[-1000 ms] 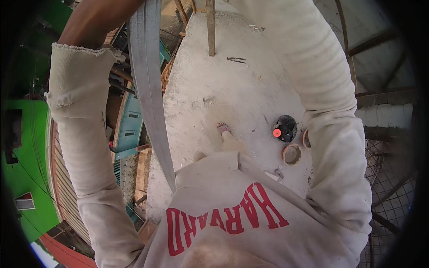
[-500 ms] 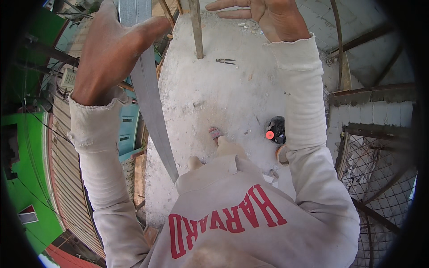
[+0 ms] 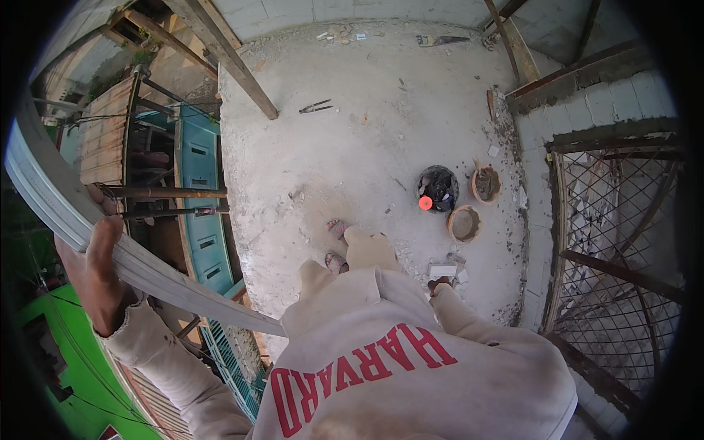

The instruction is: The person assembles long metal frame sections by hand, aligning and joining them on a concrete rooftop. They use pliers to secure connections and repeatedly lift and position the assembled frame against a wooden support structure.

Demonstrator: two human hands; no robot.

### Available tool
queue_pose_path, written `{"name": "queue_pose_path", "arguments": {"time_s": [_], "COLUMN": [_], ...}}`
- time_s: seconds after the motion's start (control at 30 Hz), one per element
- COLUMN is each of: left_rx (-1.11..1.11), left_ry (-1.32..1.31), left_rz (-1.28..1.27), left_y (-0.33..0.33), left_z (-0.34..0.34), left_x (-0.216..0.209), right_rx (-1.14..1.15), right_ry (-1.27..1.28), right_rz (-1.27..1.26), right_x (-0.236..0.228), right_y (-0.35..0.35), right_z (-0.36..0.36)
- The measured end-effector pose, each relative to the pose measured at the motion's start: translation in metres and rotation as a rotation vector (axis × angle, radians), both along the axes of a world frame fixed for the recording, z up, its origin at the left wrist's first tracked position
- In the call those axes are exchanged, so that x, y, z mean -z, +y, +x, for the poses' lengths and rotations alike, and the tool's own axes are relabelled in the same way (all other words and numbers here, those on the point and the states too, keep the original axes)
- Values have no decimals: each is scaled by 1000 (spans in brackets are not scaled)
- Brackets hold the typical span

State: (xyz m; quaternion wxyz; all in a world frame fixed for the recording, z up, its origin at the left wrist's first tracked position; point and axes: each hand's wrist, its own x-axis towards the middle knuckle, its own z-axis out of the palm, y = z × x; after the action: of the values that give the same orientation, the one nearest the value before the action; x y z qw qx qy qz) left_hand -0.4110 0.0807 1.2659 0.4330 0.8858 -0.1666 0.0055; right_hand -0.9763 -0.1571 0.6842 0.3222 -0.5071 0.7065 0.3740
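Note:
A long grey metal channel [image 3: 183, 293] runs from the upper left down towards my waist, looking curved in this view. My left hand [image 3: 103, 271] is closed around it at the far left, thumb over the near face. My right hand [image 3: 438, 284] is low on my right side, small and partly hidden by its sleeve. Its fingers are too dark and small to make out. Just beyond it on the floor, a white block-like piece [image 3: 442, 270] lies among grey rubble.
Right of my feet stand a black bucket [image 3: 449, 176] with an orange disc [image 3: 425, 203] and two clay-coloured bowls [image 3: 464, 224] [image 3: 485, 183]. Pincers [image 3: 315, 107] and a handsaw [image 3: 444, 40] lie ahead. A wooden post [image 3: 238, 73] rises near the slab's left edge [image 3: 229, 172]. A mesh grille [image 3: 620, 271] is right.
My left hand has moved outward to the left and lower with the channel, tilting it further over. My right hand has dropped from high ahead to beside my right hip. My view has shifted.

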Motion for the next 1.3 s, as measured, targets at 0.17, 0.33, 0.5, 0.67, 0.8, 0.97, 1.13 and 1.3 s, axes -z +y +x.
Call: {"name": "queue_pose_path", "arguments": {"time_s": [0.17, 0.33, 0.5, 0.67, 0.8, 0.97, 1.13, 1.3], "left_rx": [31, 47, 2, 34, -57, -22, -33, 89], "left_ry": [28, 52, 100, 6, 69, 98, 158, 50], "left_rz": [-163, -184, -124, 81, -5, -64, -126, 17], "left_y": [39, 35, 56, 78, 92, 61, 70, 57], "left_z": [30, 37, 63, 128, 116, 110, 107, 82], "left_x": [26, 32, 33, 23, 36, 31, 32, 22], "right_rx": [796, 858, 602, 1055, 84, -255, -357, -263], "right_ry": [-434, -727, -691, -472, -324, -152, -188, -323], "right_rz": [-97, -225, -260, -245, -6, 186, 187, 24], "right_x": [24, -29, 10, 51, 74, 47, 67, 57], "right_y": [1, 48, 131, 226, 267, 283, 252, 209], "right_z": [-20, 28, -18, -101, -169, -134, -120, -109]}}
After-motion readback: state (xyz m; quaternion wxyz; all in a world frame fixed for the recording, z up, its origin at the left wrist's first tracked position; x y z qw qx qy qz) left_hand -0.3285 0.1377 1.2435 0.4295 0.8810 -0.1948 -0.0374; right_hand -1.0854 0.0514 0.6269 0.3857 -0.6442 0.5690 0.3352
